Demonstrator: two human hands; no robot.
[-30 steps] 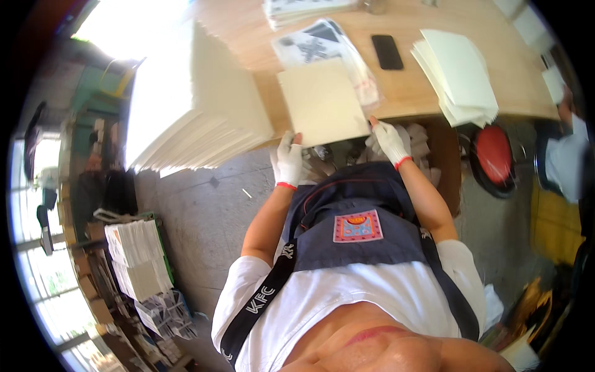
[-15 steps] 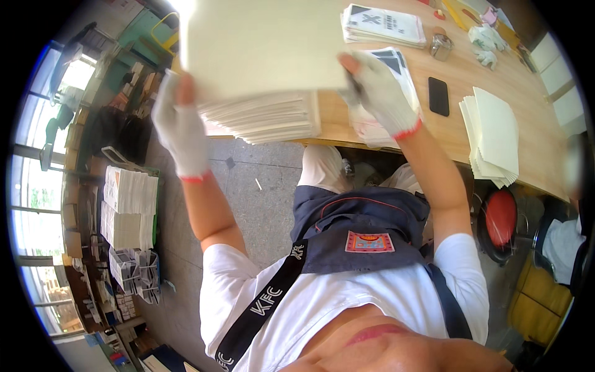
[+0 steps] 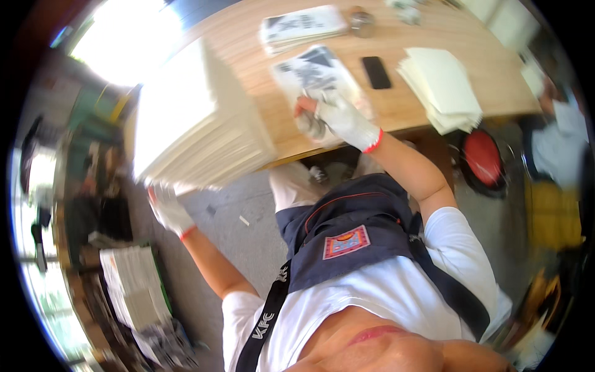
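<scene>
A tall stack of cream sheets (image 3: pixel 192 124) sits on the left end of the wooden table (image 3: pixel 409 118) and overhangs its edge. My left hand (image 3: pixel 168 209), in a white glove with a red cuff, is just under the stack's near left corner and touches it; blur hides its fingers. My right hand (image 3: pixel 339 119), gloved the same way, reaches over the table's near edge. Its fingers are curled on the near edge of a pile of black-and-white printed sheets (image 3: pixel 313 69).
On the table lie a black phone (image 3: pixel 376 72), a smaller cream stack (image 3: pixel 443 87) and another printed pile (image 3: pixel 300 26). A red stool (image 3: pixel 482 158) stands under the right side, with another person (image 3: pixel 561 142) beyond it. Paper piles (image 3: pixel 130 291) sit on the floor at left.
Both hands held a cream sheet up over the big stack. It now lies on the stack. My left hand has dropped to the stack's corner and my right has moved to the printed sheets.
</scene>
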